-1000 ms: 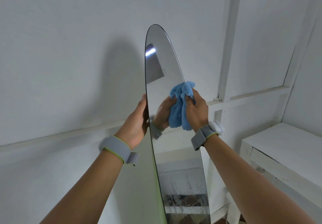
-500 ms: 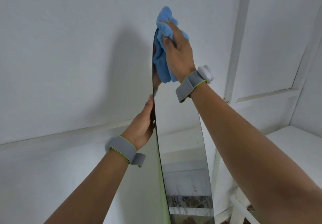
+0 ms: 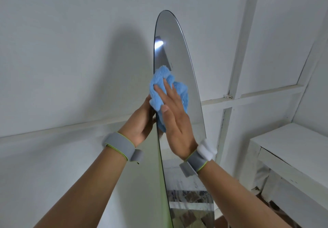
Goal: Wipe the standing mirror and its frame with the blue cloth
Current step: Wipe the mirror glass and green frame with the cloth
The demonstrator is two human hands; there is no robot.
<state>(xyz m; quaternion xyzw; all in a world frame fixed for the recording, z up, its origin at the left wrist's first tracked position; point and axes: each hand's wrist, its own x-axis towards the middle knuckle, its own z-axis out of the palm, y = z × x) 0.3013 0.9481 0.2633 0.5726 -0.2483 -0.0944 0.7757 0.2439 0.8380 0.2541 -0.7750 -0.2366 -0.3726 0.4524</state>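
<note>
A tall standing mirror (image 3: 174, 50) with a rounded top and thin dark frame leans near the white wall, seen almost edge-on. The bunched blue cloth (image 3: 159, 86) lies against the glass at mid-height, close to the left edge. My right hand (image 3: 174, 119) presses the cloth flat onto the glass with straight fingers. My left hand (image 3: 142, 121) grips the mirror's left edge from behind, just beside the cloth. Both wrists wear grey bands.
The white wall (image 3: 71, 50) stands close behind the mirror. A white post and rail (image 3: 237, 78) run to the right. A white table (image 3: 292, 149) stands at the lower right, with patterned floor below it.
My right hand has brought the cloth down from the mirror's top to mid-height on the glass. My left hand still holds the left edge.
</note>
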